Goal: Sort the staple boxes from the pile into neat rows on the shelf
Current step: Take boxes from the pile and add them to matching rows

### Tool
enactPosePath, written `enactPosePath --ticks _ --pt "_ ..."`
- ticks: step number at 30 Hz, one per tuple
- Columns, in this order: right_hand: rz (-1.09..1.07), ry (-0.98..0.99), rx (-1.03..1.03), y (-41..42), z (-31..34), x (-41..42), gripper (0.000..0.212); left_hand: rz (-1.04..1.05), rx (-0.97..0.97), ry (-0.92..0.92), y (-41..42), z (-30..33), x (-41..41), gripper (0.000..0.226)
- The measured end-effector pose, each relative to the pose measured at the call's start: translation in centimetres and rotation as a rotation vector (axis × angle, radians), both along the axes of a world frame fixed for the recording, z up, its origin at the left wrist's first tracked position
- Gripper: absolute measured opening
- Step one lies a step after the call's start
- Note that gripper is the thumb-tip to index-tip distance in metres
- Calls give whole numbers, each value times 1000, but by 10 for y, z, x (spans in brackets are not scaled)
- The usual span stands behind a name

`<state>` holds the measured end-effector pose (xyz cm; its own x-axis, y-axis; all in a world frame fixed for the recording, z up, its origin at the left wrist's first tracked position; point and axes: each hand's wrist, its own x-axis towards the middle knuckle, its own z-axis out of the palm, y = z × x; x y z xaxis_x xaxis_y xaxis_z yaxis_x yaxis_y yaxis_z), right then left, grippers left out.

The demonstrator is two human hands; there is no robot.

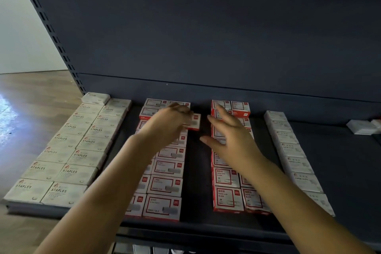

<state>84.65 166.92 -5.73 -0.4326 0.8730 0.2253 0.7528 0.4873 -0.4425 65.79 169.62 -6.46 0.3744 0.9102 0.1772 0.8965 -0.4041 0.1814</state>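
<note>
Left hand: the left hand reaches over the middle of the shelf, its fingers curled round a red-and-white box that it holds by one end.
Held box: it sits slightly askew, raised above the right column of the red-and-white double row, toward the back edge of the shelf, and juts out over the dark gap to that row's right.
Right hand: the right hand hovers with fingers spread and straight, holding nothing, above the second red-and-white double row, just across the gap from the held box.
Forearms: both bare forearms come in from the front edge of the shelf and cross over the near boxes of the two red-and-white rows.
Left-end rows: a double row of pale boxes printed STAPLES runs from the front left corner to the back edge; one more pale box lies on top at the back end.
Right-side row: a single row of pale boxes runs front to back, to the right of the second red-and-white row and apart from it.
Loose boxes: a few pale boxes lie near the right edge, well apart from the rows.
Shelf: the dark shelf carries all the boxes, with a dark back panel rising behind it.
Floor: a wooden floor shows past the shelf's left end.
</note>
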Motion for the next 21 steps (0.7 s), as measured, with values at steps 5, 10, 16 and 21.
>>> enactPosePath --ticks 5,10,16,21 --pt "11 -114 -45 1 3 -13 53 70 -104 -46 35 -32 -25 33" --pt "43 -97 -70 -3 0 -17 52 149 -33 -60 40 -50 -33 31" --pt "48 -77 -85 -3 -2 -19 49 188 -65 -171 39 -54 -34 32" --pt "30 -52 -64 -3 -6 -22 44 166 -70 -171 44 -50 -33 32"
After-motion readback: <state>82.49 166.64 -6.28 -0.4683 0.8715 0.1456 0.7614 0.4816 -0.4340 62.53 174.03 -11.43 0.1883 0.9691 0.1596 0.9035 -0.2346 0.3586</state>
